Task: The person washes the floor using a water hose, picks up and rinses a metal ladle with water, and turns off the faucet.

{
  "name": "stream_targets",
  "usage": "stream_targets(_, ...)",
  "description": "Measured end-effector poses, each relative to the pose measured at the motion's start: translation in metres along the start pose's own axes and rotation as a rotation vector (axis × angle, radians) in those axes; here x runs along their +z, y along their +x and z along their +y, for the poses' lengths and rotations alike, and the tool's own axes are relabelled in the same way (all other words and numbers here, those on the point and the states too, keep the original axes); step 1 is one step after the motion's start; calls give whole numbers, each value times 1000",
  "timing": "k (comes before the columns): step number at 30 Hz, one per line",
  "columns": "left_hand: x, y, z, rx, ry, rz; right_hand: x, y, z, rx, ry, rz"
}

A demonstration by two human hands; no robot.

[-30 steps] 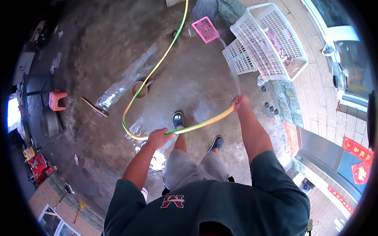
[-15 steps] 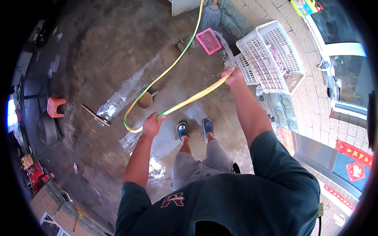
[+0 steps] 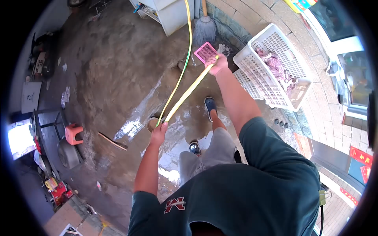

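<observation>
A yellow hose with green stripes (image 3: 188,92) stretches between my two hands. My left hand (image 3: 158,133) is closed around it low in the middle of the view. Further forward and to the right, my right hand (image 3: 219,65) grips the hose near its end. From my left hand the hose loops back and runs up past the top edge. A pink plastic basket (image 3: 201,52) lies on the wet floor just beyond my right hand. Partly behind my left hand and the hose is a round pan (image 3: 151,125).
White plastic crates (image 3: 264,87) stand at the right, the upper one holding purplish things (image 3: 277,67). A broom (image 3: 204,31) leans by the wall near a white cabinet (image 3: 173,19). Left are a red stool (image 3: 72,133) and a stick (image 3: 112,141). The concrete floor (image 3: 118,74) is wet.
I have stepped forward, with one foot now ahead of the other. My right hand has swung forward and left with the hose end, which now points more away from me.
</observation>
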State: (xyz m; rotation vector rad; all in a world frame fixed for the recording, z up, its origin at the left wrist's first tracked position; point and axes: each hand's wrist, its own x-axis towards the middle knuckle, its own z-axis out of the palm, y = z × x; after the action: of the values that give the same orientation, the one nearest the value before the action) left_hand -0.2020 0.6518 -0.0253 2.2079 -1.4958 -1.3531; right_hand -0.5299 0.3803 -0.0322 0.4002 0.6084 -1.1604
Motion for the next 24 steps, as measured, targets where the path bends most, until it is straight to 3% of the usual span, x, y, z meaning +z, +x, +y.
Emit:
stream_targets(9,0,118,129,-145,-142,-182,27,117,-124,11,90,127)
stream_targets(12,5,156,141,-263,-384,-224,39,142,-147,-65,114,231)
stream_targets(16,-2,191,166,-359,-344,-212,56,170,-165,-118,204,255)
stream_targets(24,5,231,213,-285,-370,-269,79,200,-213,-200,239,289)
